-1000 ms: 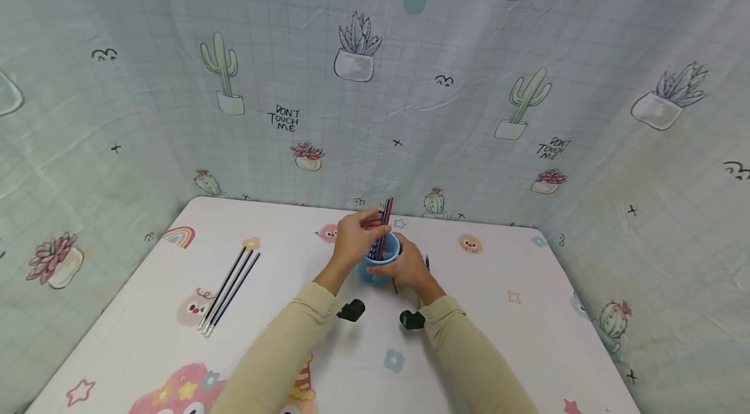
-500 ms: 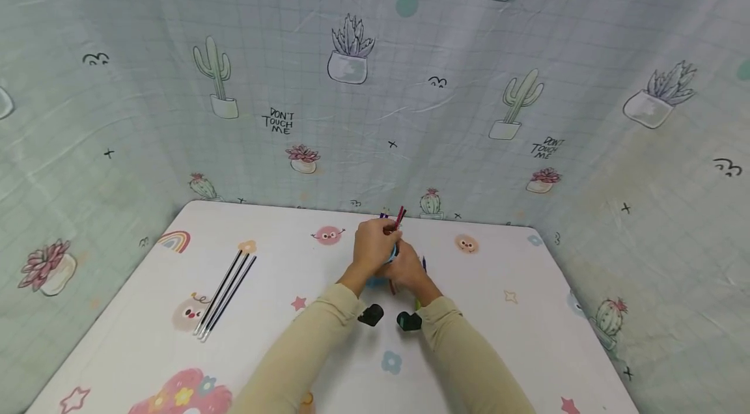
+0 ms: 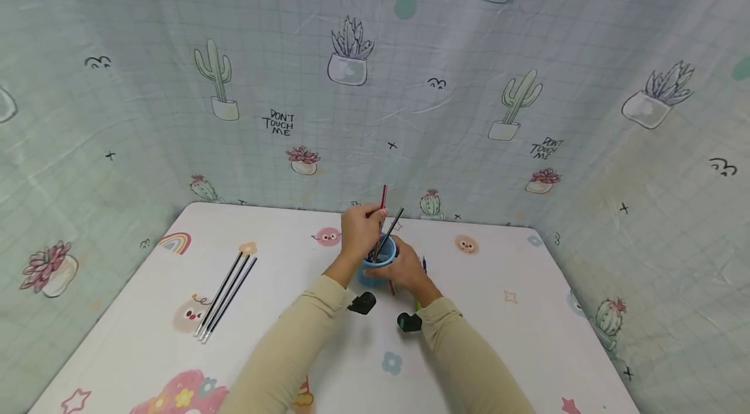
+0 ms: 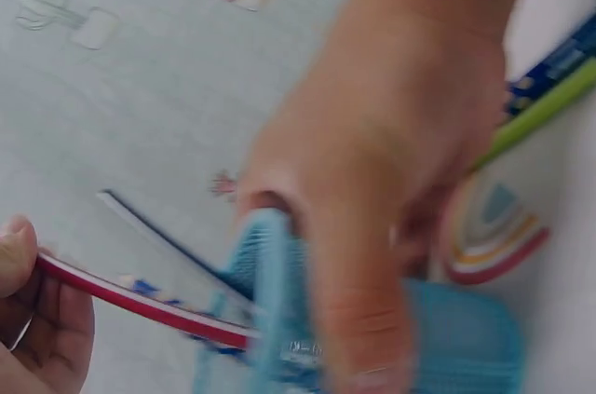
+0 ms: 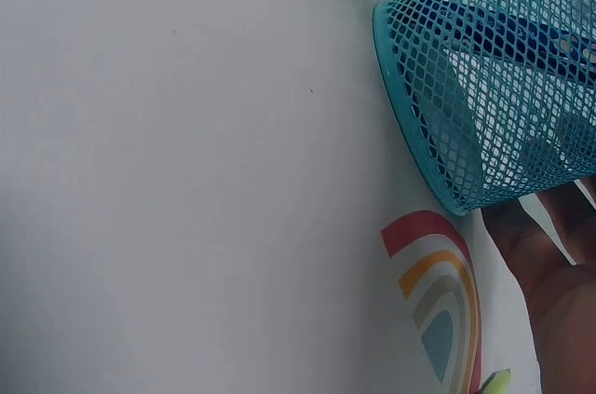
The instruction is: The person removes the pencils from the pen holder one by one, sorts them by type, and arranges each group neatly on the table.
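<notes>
A light-blue mesh pencil cup (image 3: 370,278) stands in front of me, gripped round its side by my right hand (image 3: 410,267). In the right wrist view, blue patterned pencils show through the mesh of the cup (image 5: 447,87). My left hand (image 3: 359,232) is above the rim and pinches a red pencil (image 3: 383,196) near its upper end. The lower end of that red pencil (image 4: 149,305) reaches into the cup in the left wrist view. A dark pencil (image 3: 391,232) leans out of the cup, apart from my left fingers.
Several slim dark pencils (image 3: 225,297) with pale ends lie side by side on the white printed table (image 3: 469,349) at left. A green pencil (image 4: 540,115) and a blue patterned one (image 4: 559,59) lie beyond my right hand. A cactus-print curtain (image 3: 375,108) surrounds the table.
My left hand dipped to the cup's rim with a bundle of pencils, then rose holding the red one. The dark pencil now leans loose in the cup. My right hand has kept its grip.
</notes>
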{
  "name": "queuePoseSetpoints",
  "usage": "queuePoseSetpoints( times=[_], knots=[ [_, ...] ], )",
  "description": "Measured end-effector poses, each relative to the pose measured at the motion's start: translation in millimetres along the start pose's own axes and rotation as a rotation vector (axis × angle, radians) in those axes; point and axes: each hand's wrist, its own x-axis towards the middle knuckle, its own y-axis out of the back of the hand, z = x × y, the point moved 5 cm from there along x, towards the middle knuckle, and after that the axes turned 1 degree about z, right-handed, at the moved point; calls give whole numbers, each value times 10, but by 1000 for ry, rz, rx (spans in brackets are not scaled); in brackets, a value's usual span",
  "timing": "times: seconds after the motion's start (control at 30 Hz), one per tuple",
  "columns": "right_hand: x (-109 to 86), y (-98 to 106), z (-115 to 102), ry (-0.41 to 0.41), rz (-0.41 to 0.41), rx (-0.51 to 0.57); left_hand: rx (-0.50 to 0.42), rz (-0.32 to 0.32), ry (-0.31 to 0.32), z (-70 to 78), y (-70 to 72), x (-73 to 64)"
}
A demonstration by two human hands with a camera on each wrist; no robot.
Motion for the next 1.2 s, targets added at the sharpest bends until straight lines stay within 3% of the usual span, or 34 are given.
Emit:
queuePoseSetpoints(
  times=[0.23, 0.37, 0.5, 0.83, 1.2],
  knots=[
    [-8, 1, 40, -52, 5, 22, -142, -8, 73, 206, 263, 151],
    [-3, -6, 40, -49, 10, 7, -172, -30, 84, 302, 427, 216],
    [-11, -28, 32, -46, 5, 11, -168, -70, 111, 300, 581, 242],
    [-17, -36, 25, -85, -14, 0, -105, -148, 206, 68, 975, 245],
    [-8, 7, 5, -94, -4, 0, -18, -222, 313, -382, 1437, 164]
  ],
)
